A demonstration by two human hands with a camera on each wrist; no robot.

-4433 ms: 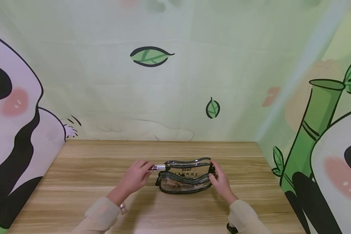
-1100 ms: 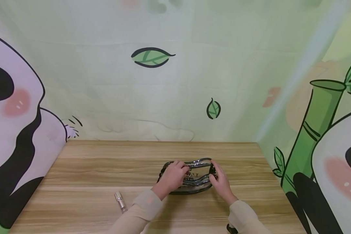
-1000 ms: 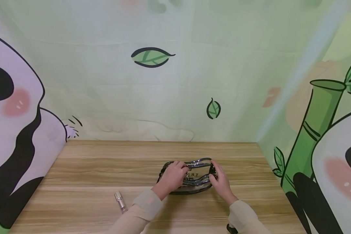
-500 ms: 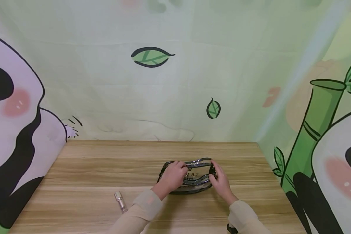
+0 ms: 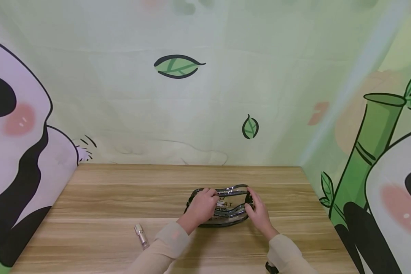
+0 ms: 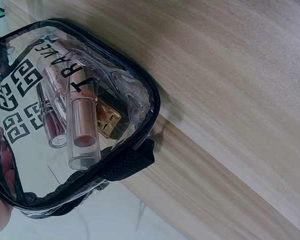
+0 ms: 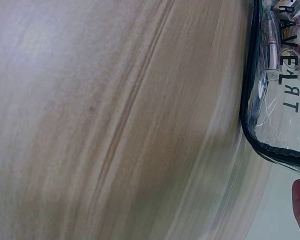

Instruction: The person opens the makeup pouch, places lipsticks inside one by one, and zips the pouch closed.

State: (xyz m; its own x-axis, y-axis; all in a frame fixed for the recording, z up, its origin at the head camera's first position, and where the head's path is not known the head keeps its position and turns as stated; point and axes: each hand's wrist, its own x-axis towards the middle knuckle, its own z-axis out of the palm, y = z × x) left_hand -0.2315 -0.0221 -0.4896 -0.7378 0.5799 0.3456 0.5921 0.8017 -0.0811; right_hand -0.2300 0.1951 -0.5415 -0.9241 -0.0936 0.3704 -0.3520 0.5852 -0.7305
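A clear cosmetic bag [image 5: 231, 219] with black trim and printed letters stands upright on the table with its top unzipped. My left hand [image 5: 202, 207] reaches over the front edge into the opening, fingers bent down. Whether those fingers pinch anything inside is hidden, though a small silvery bit shows below them. My right hand [image 5: 258, 213] grips the bag's right end between thumb and fingers. Through the plastic in the left wrist view I see several lipstick tubes [image 6: 84, 120] and a gold-and-dark item [image 6: 110, 117], all low in the bag, apart from the visible left fingers [image 6: 7, 170].
A slim tube with a silvery cap [image 5: 141, 236] lies on the wooden table [image 5: 106, 194], left of the bag and beside my left sleeve [image 5: 172, 236]. The table's back edge meets a printed green wall sheet [image 5: 209, 125]. A black piece [image 5: 271, 268] sits at the right cuff.
Since 4.4 s ago my left hand, then holding a silvery lipstick tube left of the bag, has moved right into its opening. Over the last second both hands stay nearly still.
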